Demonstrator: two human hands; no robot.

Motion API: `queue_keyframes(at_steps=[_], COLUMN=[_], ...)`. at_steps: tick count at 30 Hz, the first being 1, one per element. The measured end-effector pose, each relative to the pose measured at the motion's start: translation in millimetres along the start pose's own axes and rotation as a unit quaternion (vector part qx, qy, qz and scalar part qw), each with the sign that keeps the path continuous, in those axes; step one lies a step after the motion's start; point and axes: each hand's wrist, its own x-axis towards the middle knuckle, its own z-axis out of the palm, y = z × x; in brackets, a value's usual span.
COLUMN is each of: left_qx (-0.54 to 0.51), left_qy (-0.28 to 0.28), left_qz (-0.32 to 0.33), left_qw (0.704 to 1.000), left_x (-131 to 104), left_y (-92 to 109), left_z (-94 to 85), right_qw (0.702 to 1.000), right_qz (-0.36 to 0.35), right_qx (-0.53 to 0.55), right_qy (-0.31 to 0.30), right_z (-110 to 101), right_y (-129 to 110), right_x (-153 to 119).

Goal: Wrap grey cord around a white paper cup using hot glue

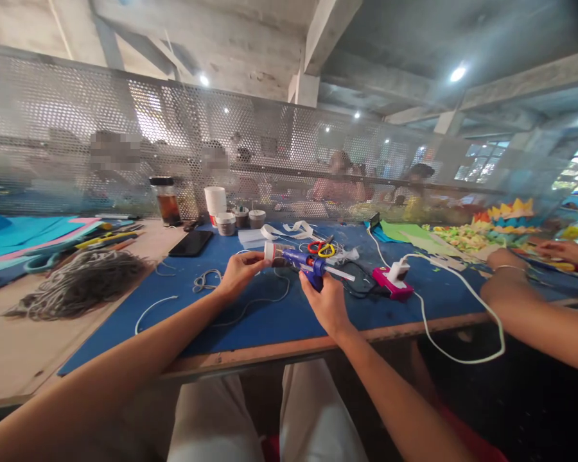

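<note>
My right hand (326, 301) is wrapped round the handle of a blue glue gun (302, 260). A whitish glue stick (341, 274) juts from the gun's rear, and its front points left. My left hand (241, 274) pinches a small paper cup (273, 252) with a white end and a greyish-brown side, tipped sideways. The gun's nose is right against or just beside this cup; whether they touch I cannot tell. Beneath the hands, a thin grey cord (250, 305) trails over the blue mat (270, 324). Scissors (322, 248) with red and yellow handles lie just behind the gun.
Behind stand small cups (226, 223), stacked white cups (216, 204) and a jar of brown liquid (166, 204). A phone (191, 244) and grey yarn (84, 282) lie left. Rightward are a pink power strip (393, 284), a white cable (455, 273) and another person's arm (534, 314).
</note>
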Motion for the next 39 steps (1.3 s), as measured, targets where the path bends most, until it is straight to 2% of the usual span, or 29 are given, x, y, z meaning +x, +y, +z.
queue_keyframes(at_steps=[6, 13, 39], left_qx=[0.028, 0.03, 0.053], left_qy=[-0.006, -0.023, -0.011], left_qz=[0.008, 0.019, 0.023], left_qw=[1.0, 0.999, 0.998], left_x=[0.7, 0.2, -2.5], left_y=[-2.0, -2.2, 3.8], left_z=[0.1, 1.2, 2.5], right_qw=[0.997, 0.991, 0.977], right_qz=[-0.023, -0.015, -0.014], right_qx=[-0.072, -0.134, -0.208], right_qy=[0.002, -0.018, -0.05], right_z=[1.6, 3.8, 4.1], right_y=[-1.7, -2.2, -3.6], right_x=[-0.4, 0.1, 1.1])
